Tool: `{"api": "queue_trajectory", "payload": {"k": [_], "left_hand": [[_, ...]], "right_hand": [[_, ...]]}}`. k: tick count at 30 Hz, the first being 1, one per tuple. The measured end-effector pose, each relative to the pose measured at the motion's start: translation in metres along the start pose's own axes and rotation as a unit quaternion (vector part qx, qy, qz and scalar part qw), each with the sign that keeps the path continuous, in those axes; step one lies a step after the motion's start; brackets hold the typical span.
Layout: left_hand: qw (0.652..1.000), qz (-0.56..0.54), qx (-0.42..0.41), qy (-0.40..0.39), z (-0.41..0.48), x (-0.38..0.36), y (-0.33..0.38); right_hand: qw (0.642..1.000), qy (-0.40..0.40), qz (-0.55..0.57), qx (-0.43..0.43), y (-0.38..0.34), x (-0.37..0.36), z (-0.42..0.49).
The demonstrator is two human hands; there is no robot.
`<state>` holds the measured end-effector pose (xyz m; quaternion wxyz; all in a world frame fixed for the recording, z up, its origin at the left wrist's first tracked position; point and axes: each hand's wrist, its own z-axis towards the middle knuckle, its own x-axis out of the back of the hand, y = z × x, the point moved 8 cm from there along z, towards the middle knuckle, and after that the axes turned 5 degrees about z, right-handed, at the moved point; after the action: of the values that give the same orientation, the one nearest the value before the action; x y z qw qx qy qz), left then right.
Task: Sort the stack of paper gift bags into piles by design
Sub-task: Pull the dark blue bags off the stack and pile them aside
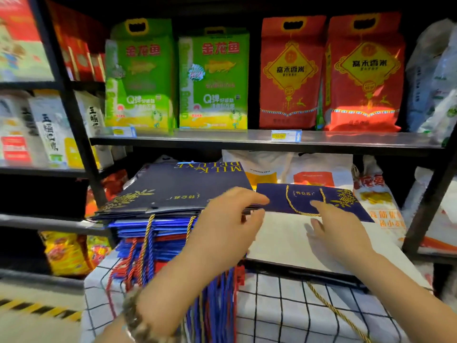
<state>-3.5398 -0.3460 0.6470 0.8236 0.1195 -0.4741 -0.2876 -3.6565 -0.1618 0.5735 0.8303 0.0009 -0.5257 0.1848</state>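
Left hand (230,216) pinches stack (173,189) at right edge; right hand (333,226) spread, fingertip touching navy bag (274,196).

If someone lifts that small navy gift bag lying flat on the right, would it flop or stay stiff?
The small navy gift bag lies folded flat, so probably light and bendy. Its gold cord handles lie loose and would likely dangle.

Our L hand (230,219) pinches the R edge of the navy gift-bag stack (173,191) on the checked desk (296,308). Just R of the stack, our R hand (331,226), fingers (319,205) straight, touches a small navy bag (346,196) lying partly on a white bag (279,241). Above the stack: shelf (222,139) w/ green rice bags (212,80) & red rice bags (291,73).
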Motion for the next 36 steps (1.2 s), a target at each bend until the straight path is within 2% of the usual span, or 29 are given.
{"api": "queue_trajectory", "payload": {"k": [2, 4, 6, 8, 13, 17, 21, 24, 26, 27, 29, 32, 33, 34, 35, 36], "left_hand": [[0.992, 0.124, 0.021, 0.014, 0.004, 0.037, -0.033], [0.955, 0.278, 0.091, -0.046, 0.008, 0.052, -0.081], [0.91, 0.365, 0.156, -0.12, 0.0, 0.051, -0.122], [0.891, 0.382, 0.186, -0.161, -0.015, 0.04, -0.144], [0.889, 0.41, 0.165, -0.118, -0.033, 0.029, -0.144], [0.896, 0.415, 0.136, -0.075, -0.039, 0.027, -0.126], [0.947, 0.279, 0.154, -0.038, -0.047, 0.03, -0.109], [0.976, 0.149, 0.149, -0.053, -0.05, 0.032, -0.102], [0.986, 0.008, 0.166, -0.015, -0.052, 0.04, -0.1], [0.983, -0.025, 0.18, 0.008, -0.053, 0.045, -0.101], [0.978, -0.02, 0.203, 0.034, -0.053, 0.057, -0.107], [0.968, -0.046, 0.228, 0.092, -0.05, 0.083, -0.112], [0.963, -0.065, 0.237, 0.107, -0.048, 0.092, -0.112], [0.957, -0.096, 0.248, 0.118, -0.044, 0.099, -0.112], [0.948, -0.137, 0.26, 0.119, -0.04, 0.103, -0.112], [0.938, -0.179, 0.274, 0.118, -0.035, 0.107, -0.112]], "right_hand": [[0.993, 0.052, 0.096, 0.049, -0.038, 0.024, 0.006], [0.97, 0.079, 0.172, 0.153, -0.09, 0.043, 0.006], [0.939, 0.059, 0.166, 0.295, -0.145, 0.045, -0.005], [0.915, 0.02, 0.118, 0.385, -0.181, 0.03, -0.015], [0.903, 0.023, 0.082, 0.421, -0.206, 0.015, -0.016], [0.928, 0.009, 0.237, 0.287, -0.204, 0.022, -0.006], [0.903, 0.006, 0.356, 0.242, -0.223, 0.033, -0.002], [0.908, -0.012, 0.351, 0.227, -0.24, 0.034, 0.011], [0.922, -0.019, 0.324, 0.212, -0.245, 0.035, 0.02], [0.927, -0.018, 0.318, 0.199, -0.244, 0.035, 0.024], [0.937, -0.033, 0.308, 0.162, -0.237, 0.034, 0.031], [0.945, -0.09, 0.288, 0.126, -0.22, 0.027, 0.03], [0.946, -0.081, 0.287, 0.126, -0.217, 0.03, 0.025], [0.945, -0.036, 0.296, 0.134, -0.215, 0.038, 0.019], [0.937, 0.01, 0.317, 0.147, -0.215, 0.049, 0.01], [0.923, 0.011, 0.353, 0.151, -0.216, 0.052, 0.003]]}}
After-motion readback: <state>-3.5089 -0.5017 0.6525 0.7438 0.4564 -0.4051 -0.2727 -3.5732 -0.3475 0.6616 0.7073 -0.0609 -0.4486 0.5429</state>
